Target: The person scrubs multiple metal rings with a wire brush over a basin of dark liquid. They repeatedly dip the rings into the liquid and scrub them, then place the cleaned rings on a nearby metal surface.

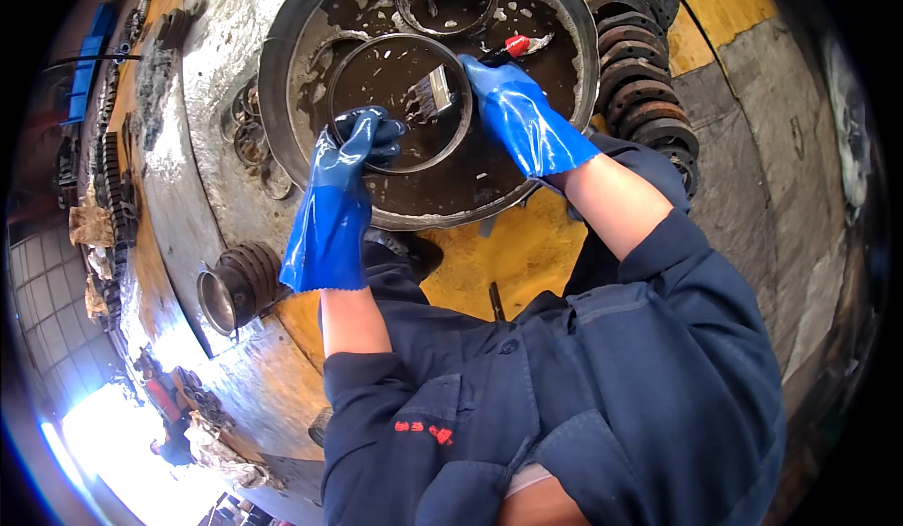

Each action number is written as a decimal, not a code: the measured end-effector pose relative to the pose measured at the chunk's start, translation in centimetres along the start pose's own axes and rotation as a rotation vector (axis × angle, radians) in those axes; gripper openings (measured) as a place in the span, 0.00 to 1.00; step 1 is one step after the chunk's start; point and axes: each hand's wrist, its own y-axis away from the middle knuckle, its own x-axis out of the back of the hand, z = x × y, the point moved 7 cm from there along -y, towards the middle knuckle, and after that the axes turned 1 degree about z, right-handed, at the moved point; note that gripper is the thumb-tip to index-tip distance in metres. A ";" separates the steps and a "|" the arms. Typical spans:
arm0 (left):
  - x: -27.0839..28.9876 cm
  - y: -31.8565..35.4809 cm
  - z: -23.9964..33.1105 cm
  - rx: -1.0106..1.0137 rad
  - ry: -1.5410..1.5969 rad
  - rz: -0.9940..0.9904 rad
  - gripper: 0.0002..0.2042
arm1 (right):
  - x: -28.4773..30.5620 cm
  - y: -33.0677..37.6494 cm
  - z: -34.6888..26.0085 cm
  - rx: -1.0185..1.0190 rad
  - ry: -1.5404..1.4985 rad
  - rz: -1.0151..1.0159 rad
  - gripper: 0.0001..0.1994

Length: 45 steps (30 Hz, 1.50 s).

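Observation:
My left hand (356,145), in a blue rubber glove, is closed on the lower left rim of a large thin metal ring (400,37), which is tilted above dark liquid in a round basin (276,84). At the ring's right side, my right hand (508,98), gloved the same way, has its fingers curled around a flat paintbrush (436,92). The bristles show inside the ring's opening. A red piece (516,46) beyond the right fingers lines up with the brush and looks like its handle end. The right glove hides the middle of the handle.
Another metal ring (494,4) lies in the far part of the basin. Stacked dark discs (649,84) line its right side. Several thin rings (249,136) lie left of it, and a ribbed metal cylinder (240,286) lies nearer. A blue tray (87,65) is far left.

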 end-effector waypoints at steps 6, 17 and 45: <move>0.6 1.4 -0.7 0.247 -0.271 0.057 0.17 | 0.7 -2.4 0.9 -0.085 0.192 0.092 0.29; 2.5 3.7 1.9 -0.052 -0.313 0.206 0.20 | 1.0 0.2 2.3 0.241 0.251 0.023 0.14; 3.5 8.9 6.1 -0.174 -0.720 0.308 0.21 | -2.7 10.5 0.1 0.733 0.658 0.055 0.10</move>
